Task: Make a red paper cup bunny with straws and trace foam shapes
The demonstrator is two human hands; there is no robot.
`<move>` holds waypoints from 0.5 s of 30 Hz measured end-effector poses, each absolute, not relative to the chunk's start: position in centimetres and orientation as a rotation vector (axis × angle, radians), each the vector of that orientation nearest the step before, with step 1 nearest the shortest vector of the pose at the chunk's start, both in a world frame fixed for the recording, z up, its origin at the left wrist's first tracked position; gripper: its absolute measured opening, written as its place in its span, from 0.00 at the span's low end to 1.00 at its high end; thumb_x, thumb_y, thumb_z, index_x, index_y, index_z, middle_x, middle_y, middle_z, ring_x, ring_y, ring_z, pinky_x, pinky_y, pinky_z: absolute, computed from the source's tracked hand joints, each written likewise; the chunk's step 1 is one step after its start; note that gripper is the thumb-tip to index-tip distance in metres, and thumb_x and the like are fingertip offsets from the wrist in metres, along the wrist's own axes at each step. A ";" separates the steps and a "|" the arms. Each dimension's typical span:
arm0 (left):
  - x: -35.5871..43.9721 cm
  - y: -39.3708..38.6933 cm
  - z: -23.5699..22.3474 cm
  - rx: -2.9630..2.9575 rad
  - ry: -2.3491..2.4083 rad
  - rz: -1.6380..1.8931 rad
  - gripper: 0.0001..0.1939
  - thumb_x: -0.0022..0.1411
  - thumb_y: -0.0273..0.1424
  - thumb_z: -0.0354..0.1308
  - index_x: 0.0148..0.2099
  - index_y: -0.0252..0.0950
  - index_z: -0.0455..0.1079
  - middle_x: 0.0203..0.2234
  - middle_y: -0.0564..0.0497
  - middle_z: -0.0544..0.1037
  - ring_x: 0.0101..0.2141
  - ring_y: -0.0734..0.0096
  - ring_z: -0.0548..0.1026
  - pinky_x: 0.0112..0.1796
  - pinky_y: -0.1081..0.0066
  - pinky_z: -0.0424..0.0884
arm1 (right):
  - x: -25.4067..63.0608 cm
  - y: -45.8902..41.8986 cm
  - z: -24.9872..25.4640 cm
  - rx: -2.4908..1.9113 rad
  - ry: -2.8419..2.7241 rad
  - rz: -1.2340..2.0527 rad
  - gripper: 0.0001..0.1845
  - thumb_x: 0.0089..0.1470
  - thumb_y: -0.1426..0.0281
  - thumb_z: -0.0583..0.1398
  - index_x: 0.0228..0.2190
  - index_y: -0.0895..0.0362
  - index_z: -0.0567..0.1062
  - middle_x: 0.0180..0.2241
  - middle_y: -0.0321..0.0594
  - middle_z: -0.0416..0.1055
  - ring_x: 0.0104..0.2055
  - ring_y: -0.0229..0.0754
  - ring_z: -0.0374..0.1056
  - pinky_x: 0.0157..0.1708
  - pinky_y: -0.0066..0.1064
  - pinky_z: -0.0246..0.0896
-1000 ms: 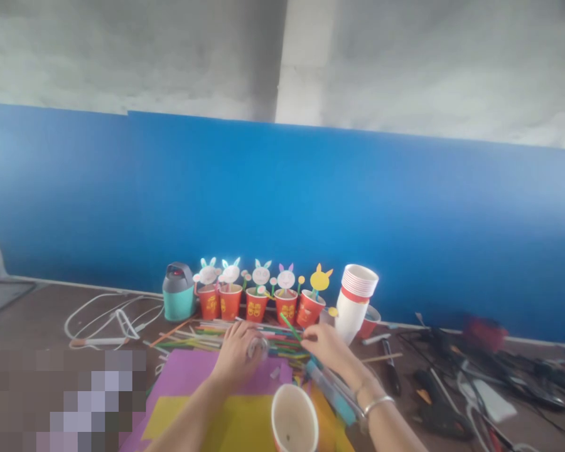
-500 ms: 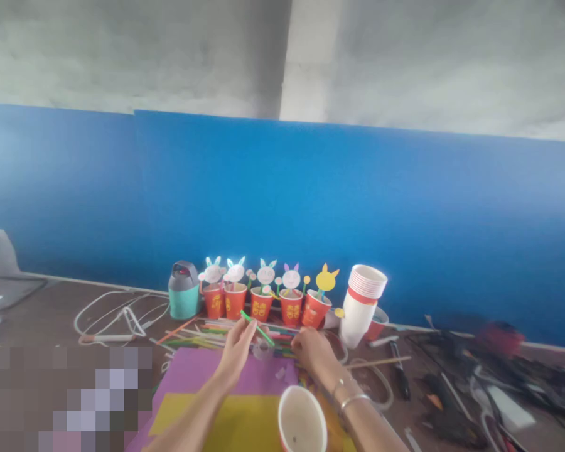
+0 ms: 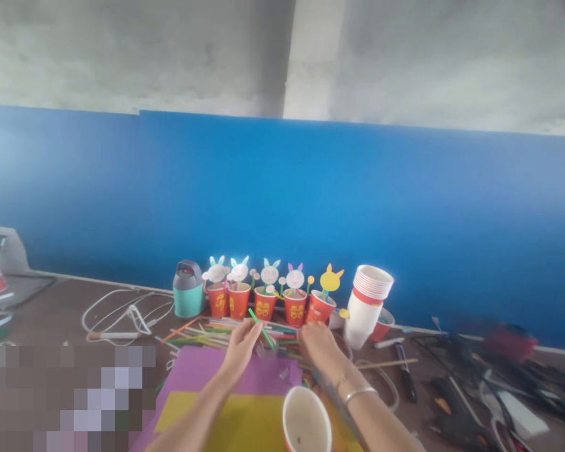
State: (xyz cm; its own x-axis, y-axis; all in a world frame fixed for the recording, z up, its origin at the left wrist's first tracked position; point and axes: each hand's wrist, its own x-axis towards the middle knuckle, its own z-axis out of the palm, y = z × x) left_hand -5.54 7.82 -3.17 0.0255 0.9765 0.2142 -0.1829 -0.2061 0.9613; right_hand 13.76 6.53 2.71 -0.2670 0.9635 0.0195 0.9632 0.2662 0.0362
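The left hand (image 3: 239, 353) pinches a thin green stick (image 3: 261, 328), which slants in front of the middle cups of a row of red paper cups (image 3: 265, 307) topped with animal-face cutouts. The right hand (image 3: 321, 345) is curled nearby; whether it grips anything cannot be told. Purple paper (image 3: 193, 364) and yellow paper (image 3: 240, 424) lie below, beside an open paper cup (image 3: 306, 414).

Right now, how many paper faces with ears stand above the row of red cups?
5. From the left, four pale faces above the first four cups; one yellow face above the fifth cup.
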 end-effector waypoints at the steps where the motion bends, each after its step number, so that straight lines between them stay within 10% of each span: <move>1: -5.5 7.8 -3.2 1.231 0.937 1.408 0.21 0.52 0.49 0.61 0.31 0.34 0.74 0.21 0.52 0.75 0.24 0.72 0.71 0.28 0.73 0.65 | 14.4 6.3 3.1 1.973 2.543 0.001 0.13 0.50 0.79 0.55 0.31 0.62 0.80 0.32 0.54 0.78 0.41 0.50 0.72 0.44 0.35 0.59; 8: -5.0 6.9 -2.1 1.147 0.867 1.292 0.25 0.52 0.51 0.60 0.41 0.34 0.74 0.21 0.55 0.71 0.24 0.74 0.69 0.27 0.74 0.64 | 17.0 4.2 4.5 2.364 2.781 -0.662 0.15 0.55 0.69 0.52 0.36 0.59 0.77 0.34 0.43 0.77 0.35 0.42 0.72 0.34 0.28 0.63; 15: -4.1 5.2 -0.5 1.215 0.700 0.937 0.23 0.48 0.47 0.65 0.35 0.31 0.77 0.19 0.52 0.73 0.20 0.77 0.67 0.25 0.75 0.61 | 14.1 3.1 3.2 2.230 2.271 -2.436 0.09 0.39 0.70 0.64 0.27 0.59 0.75 0.20 0.33 0.71 0.23 0.35 0.65 0.26 0.25 0.57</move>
State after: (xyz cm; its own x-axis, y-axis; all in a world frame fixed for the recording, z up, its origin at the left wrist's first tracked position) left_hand -4.11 5.22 -0.54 0.4640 0.8852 0.0342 -0.2185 0.0769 0.9728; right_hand 14.06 3.07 3.23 -0.1374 0.9825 -0.1255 0.0564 -0.1187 -0.9913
